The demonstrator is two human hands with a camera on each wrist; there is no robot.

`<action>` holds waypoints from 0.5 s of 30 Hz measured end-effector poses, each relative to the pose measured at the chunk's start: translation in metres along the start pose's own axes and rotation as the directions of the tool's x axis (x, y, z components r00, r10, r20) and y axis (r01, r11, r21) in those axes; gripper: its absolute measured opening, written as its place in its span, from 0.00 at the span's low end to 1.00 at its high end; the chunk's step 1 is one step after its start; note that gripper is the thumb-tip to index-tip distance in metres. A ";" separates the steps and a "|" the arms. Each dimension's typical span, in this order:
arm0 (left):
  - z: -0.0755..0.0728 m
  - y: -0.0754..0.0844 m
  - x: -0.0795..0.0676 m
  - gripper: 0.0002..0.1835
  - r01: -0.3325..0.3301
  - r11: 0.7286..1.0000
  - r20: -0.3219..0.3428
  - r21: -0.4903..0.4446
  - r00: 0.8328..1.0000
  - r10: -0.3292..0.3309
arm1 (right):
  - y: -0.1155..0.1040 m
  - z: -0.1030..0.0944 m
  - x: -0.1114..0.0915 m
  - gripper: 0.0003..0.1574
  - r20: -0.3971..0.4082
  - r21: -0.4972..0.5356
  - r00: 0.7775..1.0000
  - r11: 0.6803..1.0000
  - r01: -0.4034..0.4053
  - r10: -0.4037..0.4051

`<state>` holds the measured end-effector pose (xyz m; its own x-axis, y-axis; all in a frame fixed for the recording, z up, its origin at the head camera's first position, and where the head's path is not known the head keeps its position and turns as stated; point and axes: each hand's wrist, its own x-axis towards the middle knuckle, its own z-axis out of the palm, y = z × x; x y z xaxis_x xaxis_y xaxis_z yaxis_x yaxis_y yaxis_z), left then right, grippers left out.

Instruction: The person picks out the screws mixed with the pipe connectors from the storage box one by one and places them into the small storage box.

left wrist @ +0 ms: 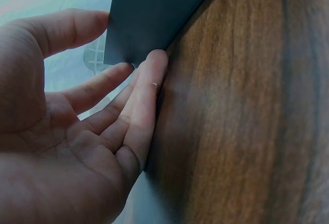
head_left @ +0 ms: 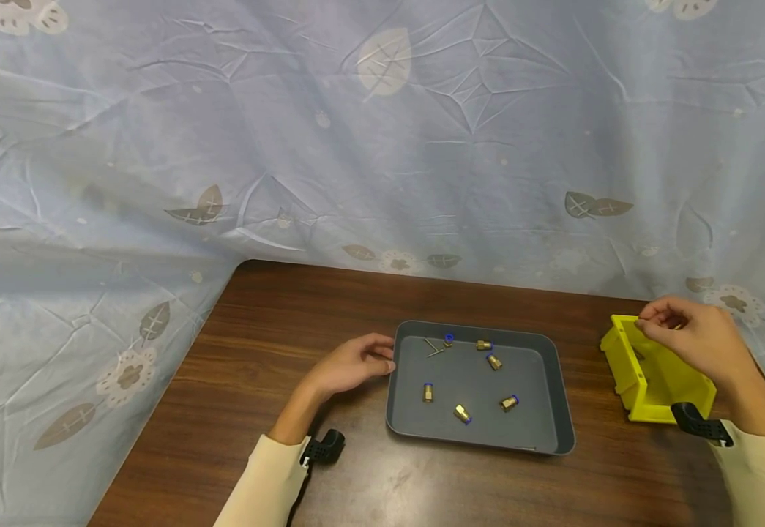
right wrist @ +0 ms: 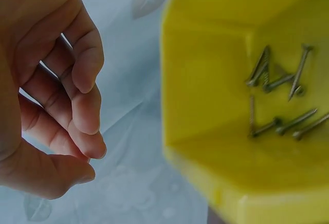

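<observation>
My left hand [head_left: 354, 364] is at the left side of the grey tray [head_left: 481, 437], its fingers nearly straight and their tips touching the wall. The left wrist view shows the thumb [left wrist: 77, 26] at the rim and the other fingers low along the outer wall. Lying in the tray are several brass push-fit fittings [head_left: 462, 413] with blue collars and a few thin screws [head_left: 435, 351]. Over the far rim of the yellow bin [head_left: 639, 399], my right hand [head_left: 701, 333] hangs with loosely bent fingers; nothing shows between thumb and fingertips. Several screws [right wrist: 300, 72] lie in the bin.
The brown wooden table [head_left: 277, 322] carries the tray at the middle and the bin at its right side. A patterned grey-blue cloth [head_left: 382, 146] hangs behind the table and along its left edge. Each wrist wears a black camera mount [head_left: 324, 446].
</observation>
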<state>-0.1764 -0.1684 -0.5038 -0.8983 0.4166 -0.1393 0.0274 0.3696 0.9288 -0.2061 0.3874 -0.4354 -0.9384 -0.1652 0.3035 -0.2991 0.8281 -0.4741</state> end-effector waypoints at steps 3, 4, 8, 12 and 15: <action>0.000 0.001 0.000 0.30 0.000 1.000 -0.001 -0.003 1.000 0.000 | -0.010 -0.001 0.003 0.03 -0.010 -0.002 0.999 0.999 0.040 -0.040; 0.000 0.001 -0.001 0.30 0.001 1.000 -0.002 -0.001 1.000 -0.001 | -0.013 -0.001 0.004 0.03 -0.013 0.003 0.999 0.999 0.050 -0.050; 0.000 0.000 0.000 0.30 0.003 1.000 -0.006 0.006 1.000 -0.003 | -0.023 0.000 0.007 0.03 -0.014 0.027 0.997 0.996 0.080 -0.080; 0.000 0.000 0.000 0.30 0.003 1.000 -0.008 0.012 1.000 -0.003 | -0.030 0.004 0.010 0.04 -0.003 0.049 0.995 0.994 0.100 -0.100; 0.000 0.000 0.000 0.30 0.003 1.000 -0.008 0.016 1.000 -0.003 | -0.033 0.009 0.012 0.05 0.007 0.053 0.993 0.991 0.120 -0.120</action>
<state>-0.1764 -0.1682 -0.5036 -0.9020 0.4087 -0.1393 0.0314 0.3838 0.9229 -0.2088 0.3538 -0.4234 -0.8968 -0.2675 0.3525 -0.4181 0.7730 -0.4771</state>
